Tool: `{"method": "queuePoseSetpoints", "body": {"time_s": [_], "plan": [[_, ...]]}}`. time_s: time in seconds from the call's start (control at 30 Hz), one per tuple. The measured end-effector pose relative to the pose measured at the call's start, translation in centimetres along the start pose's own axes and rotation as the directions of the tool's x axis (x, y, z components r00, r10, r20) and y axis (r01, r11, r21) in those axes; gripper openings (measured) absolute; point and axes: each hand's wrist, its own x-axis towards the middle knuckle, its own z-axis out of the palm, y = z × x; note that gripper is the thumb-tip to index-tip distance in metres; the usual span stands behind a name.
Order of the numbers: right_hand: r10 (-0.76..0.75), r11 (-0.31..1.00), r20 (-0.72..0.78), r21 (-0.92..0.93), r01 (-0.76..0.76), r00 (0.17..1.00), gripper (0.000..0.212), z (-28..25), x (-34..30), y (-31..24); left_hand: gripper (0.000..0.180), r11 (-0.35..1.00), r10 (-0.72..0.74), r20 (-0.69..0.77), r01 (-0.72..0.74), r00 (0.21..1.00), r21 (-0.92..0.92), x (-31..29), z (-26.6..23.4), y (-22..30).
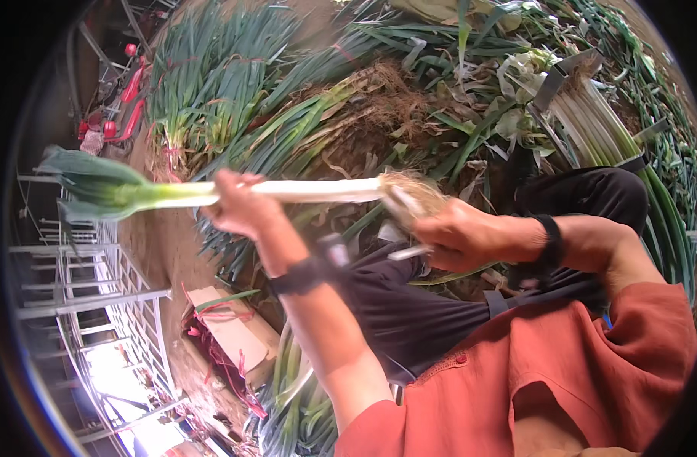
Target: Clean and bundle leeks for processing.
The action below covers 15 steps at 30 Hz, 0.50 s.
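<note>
A long leek (325,190) lies almost level across the middle, its green leaves at the left and its fringe of roots at the right. My left hand (241,204) is wrapped round the white stem, nearer the leafy end. By the roots (417,190), my right hand (459,234) is closed in a fist. A blurred greyish flat piece and a short pale end stick out of this fist; what it holds is not clear. Dark bands circle both wrists.
Tied leek bundles (219,84) lie at the far left. A metal holder (565,76) grips leek stems (592,114) at the right. Leaf scraps (470,114) cover the ground. A cardboard box (234,327) with red ties and a white metal rack (127,282) stand left.
</note>
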Motion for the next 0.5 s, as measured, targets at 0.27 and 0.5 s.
{"method": "queuePoseSetpoints", "body": {"time_s": [0.27, 0.5], "plan": [[0.385, 0.760, -0.145, -0.510, -0.402, 0.911, 0.044, -4.5, -1.1, 2.6, 0.014, 0.998, 0.056, 0.085, -0.057, 0.995, 0.015, -0.3, 0.4, 1.5], [0.377, 0.910, -0.052, -0.164, -0.380, 0.925, 0.030, -2.0, 6.6, 2.1, 0.014, 0.999, 0.030, 0.154, -0.032, 0.988, 0.015, -2.7, 1.9, 1.3]]}}
